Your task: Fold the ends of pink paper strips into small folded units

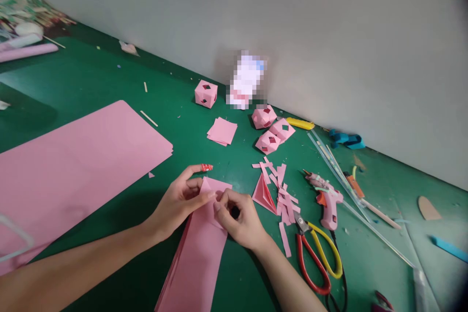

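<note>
Just in front of me, my left hand [185, 198] and my right hand [237, 217] work on a small piece of pink paper [219, 185], which appears to have a fold in it. My left thumb presses on it with the fingers bent behind, and one left fingertip wears a red patterned wrap [206, 167]. My right thumb and forefinger pinch its right side; what lies between them is partly hidden. Beneath both hands is a stack of long pink paper strips [199, 268]. Close to my right hand lies a folded pink paper triangle [265, 195].
Thin pink scraps [287, 200], red-and-yellow-handled scissors [316, 248] and a pink glue gun [329, 202] lie to the right. Pink squares [222, 130] and several folded paper shapes [281, 130] sit beyond, near a blurred upright screen [245, 80]. A large pink sheet [87, 165] covers the left.
</note>
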`<state>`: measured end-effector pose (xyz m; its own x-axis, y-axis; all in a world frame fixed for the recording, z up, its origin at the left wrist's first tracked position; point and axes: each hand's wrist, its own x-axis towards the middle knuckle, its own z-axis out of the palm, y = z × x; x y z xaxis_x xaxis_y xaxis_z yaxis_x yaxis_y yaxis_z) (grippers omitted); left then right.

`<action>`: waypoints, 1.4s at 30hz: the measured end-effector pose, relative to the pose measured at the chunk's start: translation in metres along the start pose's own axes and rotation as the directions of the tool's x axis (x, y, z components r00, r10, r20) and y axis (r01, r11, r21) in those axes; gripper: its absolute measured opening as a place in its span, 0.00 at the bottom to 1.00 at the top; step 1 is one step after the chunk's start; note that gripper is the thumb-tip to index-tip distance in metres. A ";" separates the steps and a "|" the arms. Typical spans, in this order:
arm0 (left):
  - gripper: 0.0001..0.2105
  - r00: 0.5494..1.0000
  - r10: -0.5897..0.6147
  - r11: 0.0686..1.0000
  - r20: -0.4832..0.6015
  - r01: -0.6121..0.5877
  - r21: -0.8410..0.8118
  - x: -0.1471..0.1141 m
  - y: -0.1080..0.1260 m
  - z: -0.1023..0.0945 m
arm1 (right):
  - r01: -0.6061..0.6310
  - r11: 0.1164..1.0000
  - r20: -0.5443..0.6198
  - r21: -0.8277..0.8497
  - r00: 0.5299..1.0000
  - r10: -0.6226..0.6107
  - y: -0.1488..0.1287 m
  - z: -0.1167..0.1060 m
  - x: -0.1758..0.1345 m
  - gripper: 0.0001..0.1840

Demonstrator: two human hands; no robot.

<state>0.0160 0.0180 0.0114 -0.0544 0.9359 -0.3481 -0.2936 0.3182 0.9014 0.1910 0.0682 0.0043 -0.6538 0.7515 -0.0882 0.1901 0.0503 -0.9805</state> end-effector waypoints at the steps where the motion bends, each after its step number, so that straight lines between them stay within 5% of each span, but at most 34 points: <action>1: 0.32 1.000 -0.009 1.000 0.008 0.009 -0.006 0.000 0.000 0.000 | -0.008 1.000 -0.002 0.009 1.000 0.008 0.000 0.000 0.000 0.14; 8: 0.35 0.999 -0.018 0.999 0.034 0.017 0.039 0.002 -0.001 -0.003 | -0.023 0.998 -0.016 0.055 1.000 0.024 0.001 0.000 0.001 0.16; 27: 0.32 0.999 -0.032 0.988 -0.020 0.029 -0.154 0.001 0.003 0.001 | -0.028 0.998 0.024 0.053 0.999 0.027 0.004 -0.005 0.000 0.15; 33: 0.36 0.996 -0.046 0.999 0.074 0.046 0.001 0.002 0.005 -0.001 | -0.033 0.998 0.020 0.059 0.999 0.032 0.006 -0.005 0.001 0.17; 42: 0.35 1.000 -0.030 0.998 0.005 0.030 -0.052 0.000 0.003 -0.001 | -0.049 0.995 -0.018 0.083 0.999 0.051 0.005 -0.006 0.002 0.14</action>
<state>0.0143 0.0189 0.0136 -0.0404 0.9267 -0.3736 -0.3445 0.3380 0.8758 0.1953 0.0739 -0.0001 -0.6304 0.7645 -0.1346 0.1607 -0.0411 -0.9861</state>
